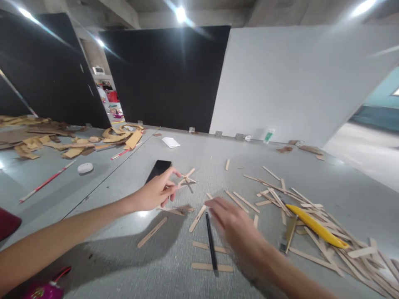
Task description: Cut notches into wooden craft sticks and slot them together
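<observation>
My left hand (163, 189) pinches two crossed craft sticks (188, 177) between its fingertips; their shadow falls just below them. My right hand (232, 216) reaches in with fingers stretched out and slightly blurred, its thumb hidden. Its fingertips are at the upper end of a loose craft stick (197, 219). Beside that stick lies a black pen (211, 241), across two parallel sticks (212, 267). Under my left hand are more sticks, one lying at a slant (152, 231). A black phone (158, 168) lies behind my left hand.
At right, a heap of craft sticks (330, 232) holds a yellow utility knife (316, 224) and a metal-ended tool (289, 234). A white earbud case (85, 168), red-white rod (46, 181) and cardboard scraps (75, 143) lie left. White paper (171, 142) and a small tube (268, 135) sit farther back.
</observation>
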